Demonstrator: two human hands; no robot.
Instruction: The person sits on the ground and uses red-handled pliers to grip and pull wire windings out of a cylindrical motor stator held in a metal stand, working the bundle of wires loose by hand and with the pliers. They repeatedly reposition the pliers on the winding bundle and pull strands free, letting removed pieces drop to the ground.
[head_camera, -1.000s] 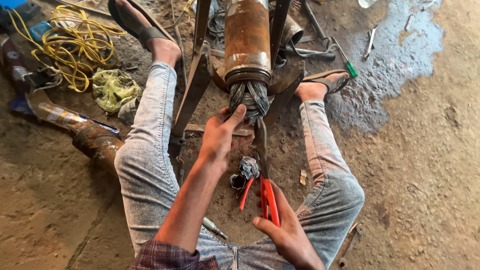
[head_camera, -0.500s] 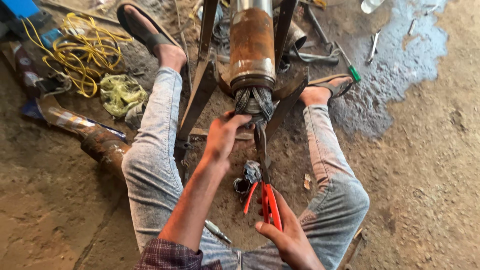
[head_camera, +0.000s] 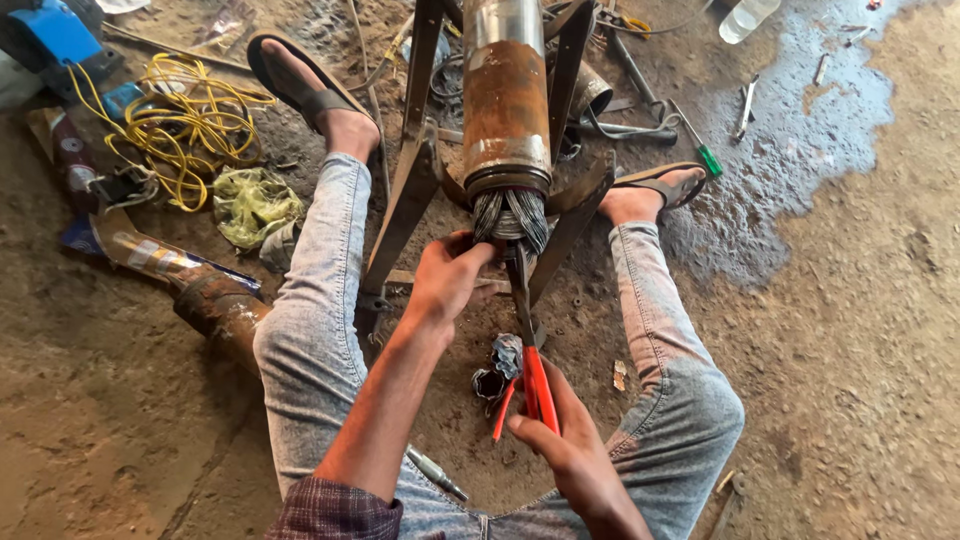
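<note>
Since a moment ago the left hand (head_camera: 447, 278) has slid a little lower and leftward on the wire bundle (head_camera: 510, 218), and the pliers have risen so their nose now sits right at the wires. That bundle of grey winding wires sticks out of the near end of the rusty motor cylinder (head_camera: 506, 100), whose long axis runs away from the person, the wire end pointing back towards them. The left hand's fingers are closed on the bundle's left side, just beside the cylinder's rim. The red-handled pliers (head_camera: 527, 345) lie almost in line with the cylinder, nose up at the wires, handles towards the person; the right hand (head_camera: 565, 440) is clenched around the handles, well below the bundle. The cylinder rests in a rusty steel stand (head_camera: 415, 170) between the person's spread legs. Cut wire scraps (head_camera: 500, 365) lie on the dirt floor under the pliers. Off left sit a yellow cable coil (head_camera: 180, 125); a green-handled screwdriver (head_camera: 695, 140) lies far right.
</note>
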